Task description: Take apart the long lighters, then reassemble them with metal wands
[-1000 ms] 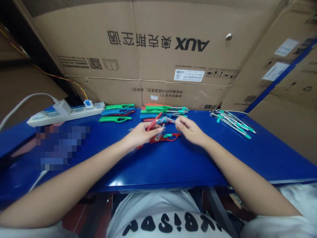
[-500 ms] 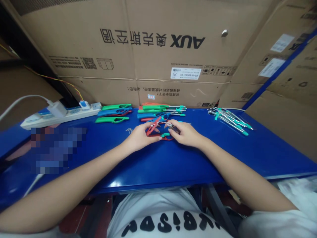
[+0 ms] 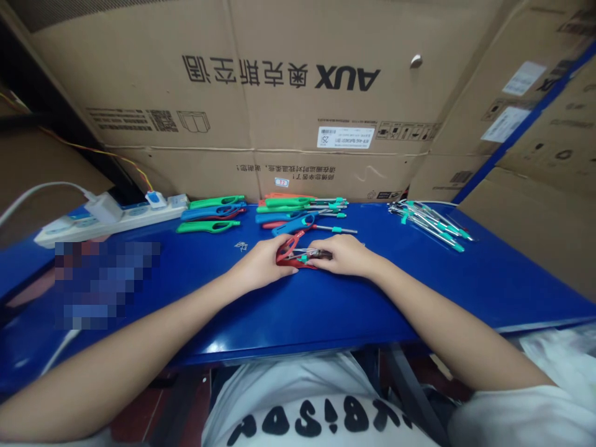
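Observation:
My left hand [image 3: 258, 264] is closed around a red lighter casing [image 3: 289, 246], spread into two halves with a gap between them. Inside that gap show a small green trigger piece [image 3: 303, 257] and thin pale wires or rods. From the right, my right hand [image 3: 348, 253] pinches a small dark brown, shiny part [image 3: 321, 254] that lies at the casing's right end. Fingers hide part of both pieces. Just behind the hands is a blue lighter handle [image 3: 294, 225], and near it a metal rod with a green piece [image 3: 336, 230].
Green and blue lighter handles [image 3: 209, 227] lie at the back left, beside a white power strip [image 3: 125, 217]. Lighters with rods [image 3: 288, 202] are stacked behind my hands. Several metal rods with green pieces [image 3: 433, 225] lie at the right. A cardboard wall [image 3: 279, 124] stands behind the blue table [image 3: 288, 323].
My right hand has lowered the dark part to the red casing, between its halves. The upper red half has tipped lower, and the view has shifted slightly.

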{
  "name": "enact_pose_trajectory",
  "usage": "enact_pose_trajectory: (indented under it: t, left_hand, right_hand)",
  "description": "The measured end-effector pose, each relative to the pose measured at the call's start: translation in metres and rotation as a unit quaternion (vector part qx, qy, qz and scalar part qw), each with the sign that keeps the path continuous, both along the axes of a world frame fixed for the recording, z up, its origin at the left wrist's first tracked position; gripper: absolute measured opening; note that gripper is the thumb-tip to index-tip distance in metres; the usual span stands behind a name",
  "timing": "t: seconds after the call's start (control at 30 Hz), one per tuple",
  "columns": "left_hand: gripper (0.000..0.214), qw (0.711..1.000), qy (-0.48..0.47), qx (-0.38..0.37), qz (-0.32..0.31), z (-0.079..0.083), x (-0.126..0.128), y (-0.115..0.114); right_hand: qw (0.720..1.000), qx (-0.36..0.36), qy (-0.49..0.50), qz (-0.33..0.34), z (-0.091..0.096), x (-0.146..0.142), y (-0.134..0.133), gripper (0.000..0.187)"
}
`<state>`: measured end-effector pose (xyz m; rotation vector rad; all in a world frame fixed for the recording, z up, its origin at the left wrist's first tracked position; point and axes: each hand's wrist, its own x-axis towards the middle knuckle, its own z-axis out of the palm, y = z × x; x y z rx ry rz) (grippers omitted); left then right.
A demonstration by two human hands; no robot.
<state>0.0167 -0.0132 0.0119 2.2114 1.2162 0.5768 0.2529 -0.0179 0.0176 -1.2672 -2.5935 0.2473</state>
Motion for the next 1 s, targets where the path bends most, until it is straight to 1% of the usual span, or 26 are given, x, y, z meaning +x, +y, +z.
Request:
enact_pose_trajectory:
  t: [0.07, 0.1, 0.2, 0.27, 0.33, 0.43, 0.5, 0.53, 0.6, 0.63, 0.67, 0.73, 0.8, 0.87, 0.93, 1.0]
  left_hand:
    - [0.070, 1.000, -0.010, -0.008, -0.004, 0.000, 0.001, -0.001]
    - [0.070, 1.000, -0.014, -0.011, -0.004, -0.001, 0.002, -0.002]
    - [0.069, 1.000, -0.017, -0.014, -0.005, -0.002, 0.002, -0.003]
    - [0.070, 1.000, -0.013, -0.017, -0.008, -0.001, 0.001, -0.002]
    - [0.074, 1.000, -0.004, -0.022, -0.007, 0.001, -0.003, -0.001]
    - [0.079, 1.000, 0.018, -0.024, 0.001, 0.006, -0.009, 0.003]
    - [0.079, 0.999, 0.033, -0.025, 0.000, 0.009, -0.013, 0.005]
    - [0.078, 0.999, 0.040, -0.027, -0.003, 0.010, -0.015, 0.006]
    - [0.076, 0.998, 0.051, -0.027, -0.006, 0.011, -0.016, 0.007]
    - [0.075, 0.998, 0.053, -0.025, -0.007, 0.012, -0.017, 0.007]
    - [0.076, 0.998, 0.052, -0.019, -0.006, 0.012, -0.017, 0.007]
    - [0.075, 0.999, 0.046, -0.003, -0.008, 0.011, -0.016, 0.007]
    - [0.072, 0.999, 0.037, 0.016, -0.021, 0.010, -0.015, 0.007]
    - [0.067, 0.998, 0.027, 0.036, -0.033, 0.008, -0.015, 0.008]
    - [0.064, 0.998, 0.018, 0.057, -0.035, 0.007, -0.015, 0.008]
    - [0.060, 0.996, 0.013, 0.076, -0.034, 0.006, -0.015, 0.007]
  right_hand:
    - [1.000, 0.002, -0.004, -0.005, -0.001, -0.003, -0.001, 0.026]
    - [1.000, 0.002, -0.004, -0.004, -0.002, -0.004, -0.002, 0.026]
    - [1.000, 0.002, 0.012, 0.014, -0.004, -0.006, -0.002, 0.018]
    - [0.999, 0.015, 0.043, 0.015, -0.003, -0.002, 0.000, 0.017]
    - [0.997, 0.041, 0.064, -0.009, 0.000, 0.007, 0.004, 0.020]
    - [0.992, 0.077, 0.027, -0.093, 0.009, 0.031, 0.013, 0.023]
    - [0.977, 0.096, -0.026, -0.188, 0.016, 0.053, 0.021, 0.025]
    - [0.963, 0.107, -0.044, -0.245, 0.019, 0.066, 0.025, 0.027]
    - [0.922, 0.118, -0.055, -0.365, 0.024, 0.092, 0.033, 0.032]
    - [0.899, 0.112, -0.059, -0.419, 0.025, 0.105, 0.036, 0.034]
    - [0.882, 0.092, -0.064, -0.457, 0.026, 0.118, 0.039, 0.035]
    - [0.855, 0.032, -0.076, -0.512, 0.025, 0.140, 0.043, 0.034]
    - [0.834, -0.017, -0.077, -0.546, 0.022, 0.157, 0.047, 0.034]
    - [0.829, -0.045, -0.072, -0.553, 0.017, 0.167, 0.049, 0.035]
    - [0.837, -0.056, -0.056, -0.542, 0.013, 0.170, 0.051, 0.040]
    - [0.850, -0.044, -0.028, -0.524, 0.012, 0.169, 0.052, 0.046]
